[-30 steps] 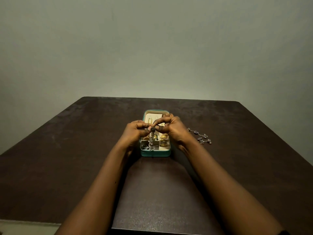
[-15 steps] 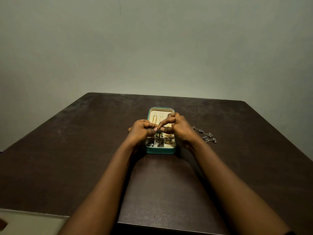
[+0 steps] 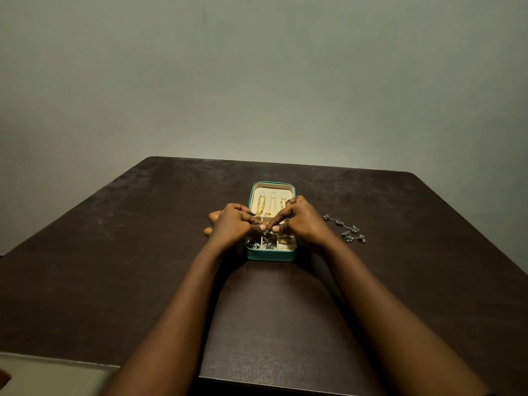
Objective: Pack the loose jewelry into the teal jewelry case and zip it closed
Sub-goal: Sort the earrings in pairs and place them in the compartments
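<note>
While your left hand [image 3: 233, 227] and right hand [image 3: 303, 221] pinch a small silver piece [image 3: 267, 232] between touching fingertips [image 3: 276, 228], just above the open teal jewelry case [image 3: 270, 254], any slackening could drop it wide of the case.

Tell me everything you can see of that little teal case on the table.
The teal jewelry case is small and rectangular with rounded corners. It lies open on the table. Its cream-lined lid is opened to the far side, with gold chains fastened inside. The base is split into cream compartments holding silver and gold pieces. The left hand and right hand hover over its middle, pinching a silvery piece; whether they touch the case is unclear.
</note>
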`<state>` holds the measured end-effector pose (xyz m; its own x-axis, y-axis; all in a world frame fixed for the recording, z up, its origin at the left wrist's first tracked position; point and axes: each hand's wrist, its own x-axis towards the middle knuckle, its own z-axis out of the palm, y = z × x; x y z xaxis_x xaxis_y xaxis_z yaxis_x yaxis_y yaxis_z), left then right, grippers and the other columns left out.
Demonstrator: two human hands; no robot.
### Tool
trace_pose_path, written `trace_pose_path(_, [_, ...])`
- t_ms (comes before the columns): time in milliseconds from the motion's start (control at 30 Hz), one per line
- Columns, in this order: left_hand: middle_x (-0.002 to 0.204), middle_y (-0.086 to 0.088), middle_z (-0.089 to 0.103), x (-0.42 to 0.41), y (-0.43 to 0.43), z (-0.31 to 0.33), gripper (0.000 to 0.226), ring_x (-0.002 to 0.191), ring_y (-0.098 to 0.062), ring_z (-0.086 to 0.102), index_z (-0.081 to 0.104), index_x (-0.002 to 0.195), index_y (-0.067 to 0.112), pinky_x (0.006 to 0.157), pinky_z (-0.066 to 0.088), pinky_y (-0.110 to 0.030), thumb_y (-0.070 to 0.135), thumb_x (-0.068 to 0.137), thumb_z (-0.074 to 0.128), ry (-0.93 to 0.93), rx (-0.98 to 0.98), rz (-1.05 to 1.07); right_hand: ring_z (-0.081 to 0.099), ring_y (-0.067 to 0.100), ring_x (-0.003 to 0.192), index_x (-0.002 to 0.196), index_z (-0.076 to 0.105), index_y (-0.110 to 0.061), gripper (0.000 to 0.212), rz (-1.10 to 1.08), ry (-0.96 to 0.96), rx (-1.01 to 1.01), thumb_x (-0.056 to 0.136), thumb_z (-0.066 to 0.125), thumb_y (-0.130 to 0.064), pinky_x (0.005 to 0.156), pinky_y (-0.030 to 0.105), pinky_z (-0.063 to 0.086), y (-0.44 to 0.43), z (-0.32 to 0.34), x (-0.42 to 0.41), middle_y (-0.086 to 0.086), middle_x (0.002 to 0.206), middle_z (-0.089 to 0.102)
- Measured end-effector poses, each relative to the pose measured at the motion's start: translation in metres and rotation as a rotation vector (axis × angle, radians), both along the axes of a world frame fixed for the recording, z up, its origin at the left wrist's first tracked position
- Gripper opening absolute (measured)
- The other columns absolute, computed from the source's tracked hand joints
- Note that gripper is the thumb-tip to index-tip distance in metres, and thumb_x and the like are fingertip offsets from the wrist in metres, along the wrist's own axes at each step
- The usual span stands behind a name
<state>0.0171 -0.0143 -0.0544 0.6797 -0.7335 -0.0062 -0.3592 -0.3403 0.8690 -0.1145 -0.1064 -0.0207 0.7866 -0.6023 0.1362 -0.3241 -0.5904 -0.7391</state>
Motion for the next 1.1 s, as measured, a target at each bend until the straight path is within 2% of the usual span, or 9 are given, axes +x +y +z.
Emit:
trace_pose_path(133, [0.113,0.006,0.052,-0.003,0.0,0.0,0.011,0.114,-0.01,0.037,0.075,0.081,0.019,0.077,0.031,-0.008,0.019,0.071,0.08,-0.002,-0.018,0.012,0.06,0.013,0.091,0.088,0.076,-0.007,0.017,-0.069,0.045,-0.01,0.071,0.075,-0.003,0.093,0.035,0.051,-0.004,-0.007,0.008,0.004,0.086,0.072])
trace_pose_path(200, [0.113,0.006,0.05,-0.004,0.002,0.003,0.02,0.108,-0.006,0.031,0.074,0.093,0.012,0.067,0.023,-0.007,0.019,0.074,0.078,-0.02,-0.003,-0.003,0.059,0.01,0.085,0.091,0.075,-0.005,0.018,-0.066,0.076,0.007,0.074,0.072,-0.003,0.086,0.031,0.052,-0.005,-0.007,0.009,0.008,0.094,0.073])
trace_pose_path(300, [0.111,0.012,0.052,-0.002,0.004,0.003,0.008,0.116,-0.015,0.031,0.074,0.067,0.029,0.096,0.028,-0.027,0.028,0.067,0.081,-0.066,0.034,-0.004,0.06,0.013,0.088,0.091,0.075,-0.005,0.017,-0.04,0.094,0.031,0.074,0.071,-0.002,0.087,0.033,0.052,-0.006,-0.007,0.008,0.01,0.094,0.073])
trace_pose_path(367, [0.111,0.014,0.053,-0.004,0.007,0.004,0.016,0.118,-0.017,0.029,0.068,0.058,0.033,0.098,0.026,-0.04,0.032,0.066,0.081,-0.118,0.089,-0.014,0.063,0.017,0.093,0.087,0.076,-0.006,0.016,-0.048,0.108,0.025,0.071,0.073,-0.003,0.089,0.036,0.053,-0.006,-0.008,0.009,0.009,0.09,0.074])
trace_pose_path(467, [0.113,0.017,0.049,-0.006,0.008,0.006,0.013,0.116,-0.016,0.024,0.068,0.061,0.034,0.088,0.02,-0.033,0.036,0.067,0.08,-0.197,0.108,-0.007,0.064,0.016,0.092,0.085,0.077,-0.008,0.015,-0.063,0.149,-0.002,0.072,0.072,-0.002,0.086,0.033,0.054,-0.007,-0.01,0.01,0.007,0.088,0.074])
trace_pose_path(633, [0.115,0.016,0.038,-0.016,0.012,0.013,0.017,0.116,-0.018,0.019,0.071,0.065,0.033,0.092,0.022,-0.031,0.045,0.06,0.082,-0.3,0.188,-0.081,0.06,0.012,0.083,0.085,0.075,-0.001,0.016,-0.053,0.103,0.103,0.072,0.069,0.006,0.085,0.031,0.05,-0.008,-0.006,0.005,0.007,0.078,0.07])
trace_pose_path(733, [0.119,0.017,0.038,-0.017,0.014,0.015,0.025,0.118,-0.018,0.017,0.075,0.078,0.031,0.087,0.017,-0.03,0.05,0.062,0.078,-0.351,0.218,-0.109,0.058,0.013,0.09,0.088,0.074,0.002,0.016,-0.071,0.068,0.121,0.075,0.065,0.008,0.087,0.032,0.049,-0.007,-0.004,0.003,0.013,0.091,0.071])
trace_pose_path(900, [0.115,0.015,0.036,-0.015,0.015,0.019,0.017,0.122,-0.02,0.018,0.069,0.082,0.027,0.087,0.015,-0.03,0.042,0.075,0.073,-0.352,0.152,-0.064,0.053,0.008,0.084,0.09,0.074,0.001,0.018,-0.047,0.102,0.132,0.078,0.063,0.007,0.076,0.025,0.043,-0.006,-0.004,0.004,0.005,0.083,0.065])
trace_pose_path(1100, [0.119,0.015,0.039,-0.019,0.013,0.018,0.017,0.12,-0.018,0.017,0.071,0.085,0.033,0.085,0.015,-0.031,0.043,0.073,0.075,-0.395,0.213,-0.078,0.056,0.012,0.092,0.089,0.074,0.001,0.017,-0.06,0.114,0.122,0.078,0.062,0.007,0.084,0.031,0.049,-0.009,-0.007,0.006,0.007,0.086,0.067])
